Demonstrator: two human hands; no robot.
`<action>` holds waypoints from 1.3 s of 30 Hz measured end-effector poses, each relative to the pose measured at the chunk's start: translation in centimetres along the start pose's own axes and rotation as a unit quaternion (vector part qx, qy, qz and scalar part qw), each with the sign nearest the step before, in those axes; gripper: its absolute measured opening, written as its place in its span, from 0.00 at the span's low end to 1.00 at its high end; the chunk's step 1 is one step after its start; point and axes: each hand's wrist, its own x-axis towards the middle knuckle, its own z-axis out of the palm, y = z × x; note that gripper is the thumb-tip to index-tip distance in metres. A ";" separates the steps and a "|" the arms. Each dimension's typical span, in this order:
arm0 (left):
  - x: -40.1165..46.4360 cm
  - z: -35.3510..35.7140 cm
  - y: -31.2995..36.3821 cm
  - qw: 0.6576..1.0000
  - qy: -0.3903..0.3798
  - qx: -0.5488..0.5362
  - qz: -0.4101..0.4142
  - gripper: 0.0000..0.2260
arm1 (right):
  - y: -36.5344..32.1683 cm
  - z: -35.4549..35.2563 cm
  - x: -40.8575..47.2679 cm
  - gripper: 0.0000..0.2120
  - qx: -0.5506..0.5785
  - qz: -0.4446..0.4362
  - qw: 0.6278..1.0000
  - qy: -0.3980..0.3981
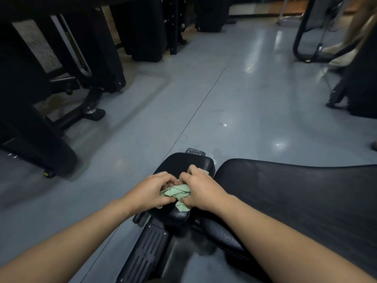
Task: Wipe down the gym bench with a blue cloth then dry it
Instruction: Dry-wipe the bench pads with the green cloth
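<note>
My left hand (150, 189) and right hand (201, 187) both bunch the crumpled pale green cloth (177, 193) between them, low in the frame's middle, on the small black padded bench seat (179, 162), equally near.

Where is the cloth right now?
Low centre of the head view: the green cloth is bunched between the left hand and right hand, on the small black seat pad.

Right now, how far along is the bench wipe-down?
Done: cannot confirm; the long back pad shows a dull sheen, possibly wiped. In hand: the left hand and right hand both grip a bunched cloth, pale green rather than blue here, on the small seat pad. Left: probably finishing this pad, then drying; no second cloth is in view.
</note>
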 end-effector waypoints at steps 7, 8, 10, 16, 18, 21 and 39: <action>0.3 -2.6 7.6 0.998 0.035 0.004 0.052 0.14 | 0.7 -4.8 -5.2 0.15 0.075 0.032 0.994 0.072; 0.5 -3.2 9.0 0.997 0.042 0.003 0.066 0.14 | 0.8 -6.0 -6.2 0.15 0.078 0.035 0.993 0.087; 0.9 -4.1 12.1 0.994 0.053 0.008 0.096 0.14 | 1.1 -8.5 -8.4 0.14 0.077 0.044 0.989 0.115; 1.8 -5.6 22.1 0.981 0.070 0.018 0.182 0.15 | 2.0 -15.8 -16.7 0.13 0.064 0.088 0.977 0.182; 2.0 -5.7 25.8 0.974 0.071 0.013 0.217 0.15 | 2.4 -18.0 -20.0 0.13 0.057 0.104 0.971 0.207; 2.2 -5.5 31.2 0.963 0.071 0.008 0.261 0.14 | 3.2 -20.9 -24.8 0.13 0.039 0.129 0.963 0.234; 3.1 0.3 65.4 0.875 0.036 -0.009 0.482 0.14 | 8.1 -35.2 -56.0 0.14 -0.038 0.262 0.889 0.373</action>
